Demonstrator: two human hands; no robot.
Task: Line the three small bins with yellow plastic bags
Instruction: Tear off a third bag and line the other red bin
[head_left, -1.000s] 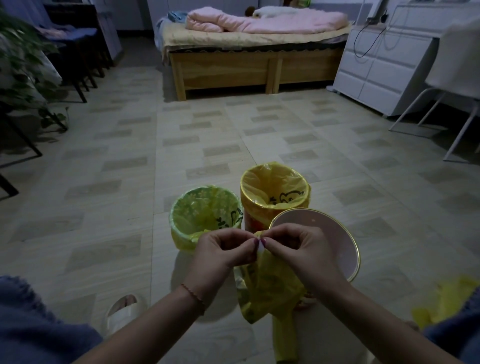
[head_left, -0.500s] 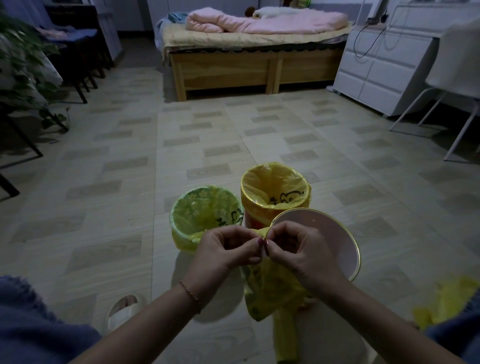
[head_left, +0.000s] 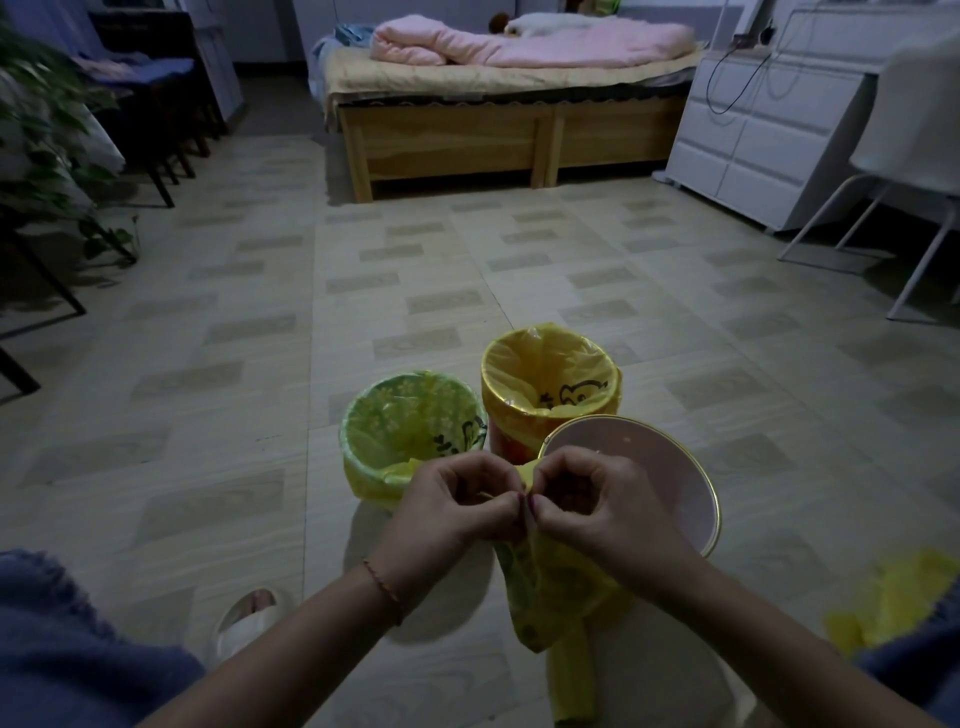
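Three small bins stand together on the floor. The green bin (head_left: 374, 415) on the left and the orange bin (head_left: 498, 415) behind it each carry a yellow bag over the rim. The pink bin (head_left: 675, 483) with a gold rim on the right has bare walls inside. In front of it hangs a crumpled yellow plastic bag (head_left: 556, 587). My left hand (head_left: 457, 504) and my right hand (head_left: 592, 499) pinch its top edge, fingertips almost touching.
More yellow bags (head_left: 893, 597) lie at my right knee. A slippered foot (head_left: 249, 618) is at lower left. A wooden bed (head_left: 493, 130) stands at the back, a white dresser (head_left: 753, 145) and chair (head_left: 914, 156) at right, a plant (head_left: 47, 145) at left.
Both hands stay pinched on the bag's top edge and work it between the fingertips; the bag has bunched slightly. The bins have not moved.
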